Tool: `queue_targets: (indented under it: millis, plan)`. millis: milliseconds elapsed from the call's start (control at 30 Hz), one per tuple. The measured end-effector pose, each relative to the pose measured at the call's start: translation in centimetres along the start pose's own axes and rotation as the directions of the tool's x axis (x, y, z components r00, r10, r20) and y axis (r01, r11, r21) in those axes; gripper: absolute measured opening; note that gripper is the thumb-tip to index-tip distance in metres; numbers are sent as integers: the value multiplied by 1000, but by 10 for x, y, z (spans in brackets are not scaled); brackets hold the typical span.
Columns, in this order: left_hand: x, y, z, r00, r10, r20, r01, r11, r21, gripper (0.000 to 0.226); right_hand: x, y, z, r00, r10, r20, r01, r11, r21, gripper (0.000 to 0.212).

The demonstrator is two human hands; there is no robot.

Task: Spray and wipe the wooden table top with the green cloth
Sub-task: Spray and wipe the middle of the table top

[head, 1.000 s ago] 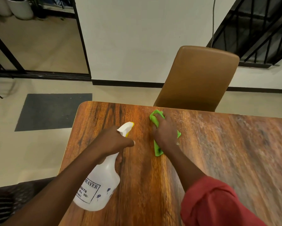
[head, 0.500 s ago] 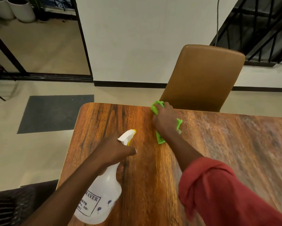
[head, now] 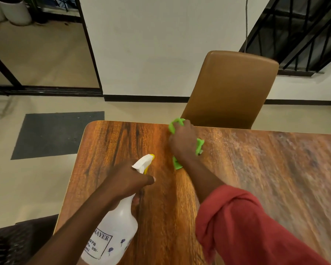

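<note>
One broad wooden table point(head: 256, 169) fills the lower frame, grain running away from us, its right half looking paler and streaky. Beyond the far edge, a tan chair point(head: 231, 88) is tucked right up against it. Off to the left on the floor, a dark grey mat point(head: 55, 132). Coming in from the lower right, a rolled-up red sleeve point(head: 247, 226). Now the white spray bottle point(head: 114, 232), tilted over the near-left part of the table, printed label facing up. The left hand point(head: 128, 178) grips it round the neck, fingers wrapped tight. The right hand point(head: 183, 142) is out by the far edge, just in front of the chair, fingers curled over the green cloth point(head: 200, 146) and pressing it to the wood. Green pokes out past the fingertips, at the right side and under the wrist. Smallest of all, the bottle's yellow-tipped nozzle point(head: 143, 162), aimed away towards the far edge, near the cloth but apart from it.
</note>
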State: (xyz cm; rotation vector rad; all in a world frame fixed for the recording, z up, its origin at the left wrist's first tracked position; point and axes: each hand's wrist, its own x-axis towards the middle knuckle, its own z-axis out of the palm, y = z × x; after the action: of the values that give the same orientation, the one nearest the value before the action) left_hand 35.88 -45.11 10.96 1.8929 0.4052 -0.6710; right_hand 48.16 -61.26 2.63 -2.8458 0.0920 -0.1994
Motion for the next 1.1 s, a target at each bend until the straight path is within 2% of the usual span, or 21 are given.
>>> queue_targets:
  millis: [133,167,300,400,533,667,733,800,900,1000,1100]
  plan:
    - [2,2,6,999,-2,49,3,1000,-28,56,-24,-17,8,974,-218,56,216,975,46,46]
    - [1,2,7,999,3,53,-1,999,-39,55,-20,-7,5,977,-210,46,207,977,51,46]
    - [-4,-5,2,998,18,67,-13,997,-72,51,6,32,-10,1000,-13,-15,12,998,-66,43]
    - [-6,-21,1,998,-25,51,31,992,-125,55,-10,13,-8,1000,-6,17,7,999,-36,39]
    - [-21,-24,14,993,-27,111,40,993,-112,78,-57,13,-18,994,-40,105,42,999,-21,34]
    - [-36,-17,18,996,4,84,4,995,-103,63,-78,30,-49,963,97,250,-120,990,78,14]
    - [-44,-17,20,997,40,61,-36,997,-65,54,-87,46,-69,950,192,248,-233,961,149,14]
    - [-54,-20,22,999,44,29,-43,998,-55,45,-97,63,-92,930,313,196,-358,891,280,26]
    - [-69,-30,30,999,39,19,-37,997,-73,46,-114,83,-129,852,487,191,-519,740,428,25]
    - [-91,-38,56,993,89,83,-93,995,47,45,-135,110,-160,798,581,160,-573,652,497,28]
    - [-127,-47,86,980,110,169,-142,971,194,28,-167,132,-186,780,610,144,-573,601,557,30]
